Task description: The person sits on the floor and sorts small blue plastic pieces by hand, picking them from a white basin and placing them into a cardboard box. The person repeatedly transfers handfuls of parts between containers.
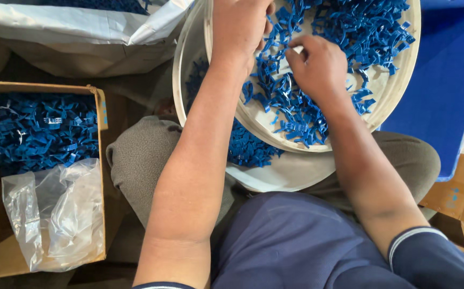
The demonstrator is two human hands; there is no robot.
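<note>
Two stacked white round trays rest on my lap, the upper tray (398, 93) tilted over the lower tray (291, 174). Both hold several small blue plastic clips (296, 115). My left hand (240, 29) reaches into the upper tray at the top, fingers curled down among the clips. My right hand (317, 67) lies in the middle of the upper tray, fingers bent and pinching at the clips. What either hand grips is hidden under the fingers.
A cardboard box (102, 176) at left holds more blue clips (34, 131) and a crumpled clear plastic bag (55, 214). A white sack (76, 27) lies at top left. A blue crate (449, 80) stands at right, cardboard pieces (459, 192) below it.
</note>
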